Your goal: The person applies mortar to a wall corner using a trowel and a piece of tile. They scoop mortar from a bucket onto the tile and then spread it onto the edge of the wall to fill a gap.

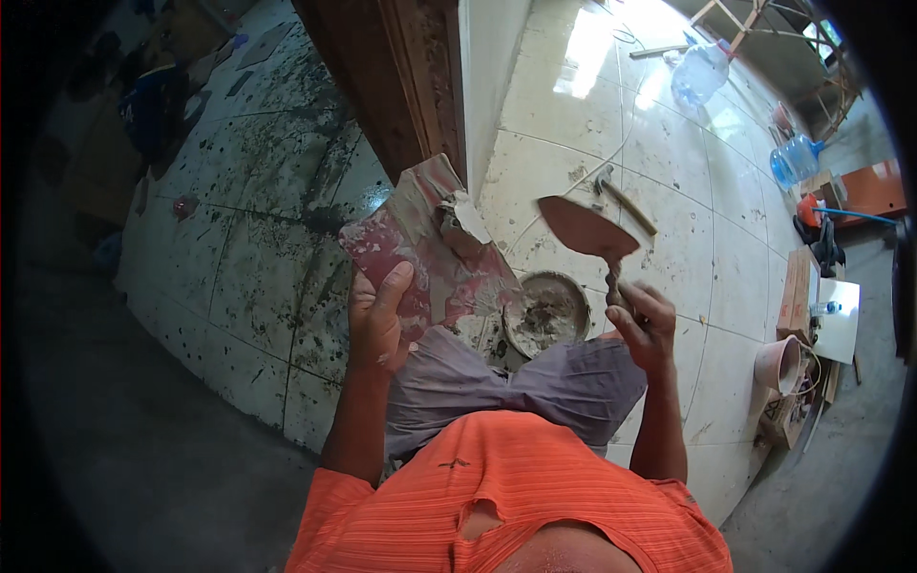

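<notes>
My left hand (377, 315) grips the lower left edge of an irregular reddish board (411, 286), which is smeared with grey mortar and has a lump of it on the upper right part. My right hand (645, 325) is closed round the handle of a pointed trowel (585, 222), its blade raised and pointing up-left, apart from the board. Below, between the two, a round basin (546, 317) with grey mortar in it sits on the floor in front of my knees. A hammer (626, 202) lies on the tiles just past the trowel.
A wooden door frame (420, 86) rises ahead beside a wall. Speckled tiles (248, 248) spread left, paler tiles (697, 258) right, with a loose cord. Along the right stand water jugs (795, 160), a pink bucket (776, 368), boards (864, 196), boxes and a light panel (836, 329).
</notes>
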`<action>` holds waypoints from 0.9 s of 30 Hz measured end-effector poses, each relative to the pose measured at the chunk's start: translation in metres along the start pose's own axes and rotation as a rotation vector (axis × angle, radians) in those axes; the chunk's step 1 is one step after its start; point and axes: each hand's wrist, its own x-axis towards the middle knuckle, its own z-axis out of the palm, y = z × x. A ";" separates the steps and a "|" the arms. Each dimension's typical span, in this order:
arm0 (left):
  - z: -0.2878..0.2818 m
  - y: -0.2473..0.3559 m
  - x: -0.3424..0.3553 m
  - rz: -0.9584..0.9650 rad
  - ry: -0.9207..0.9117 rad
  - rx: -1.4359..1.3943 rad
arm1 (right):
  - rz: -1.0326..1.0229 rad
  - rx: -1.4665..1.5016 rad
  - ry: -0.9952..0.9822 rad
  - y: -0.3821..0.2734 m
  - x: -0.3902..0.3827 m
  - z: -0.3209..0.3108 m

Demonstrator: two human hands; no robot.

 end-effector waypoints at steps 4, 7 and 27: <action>0.001 -0.007 0.000 0.038 -0.050 0.046 | -0.313 -0.151 -0.155 -0.041 0.043 -0.015; 0.003 -0.004 -0.008 0.022 -0.060 0.089 | -0.405 -0.387 -0.124 -0.051 0.050 -0.020; 0.026 0.100 -0.092 -0.127 -0.131 0.185 | -0.538 0.024 0.507 -0.168 0.110 0.066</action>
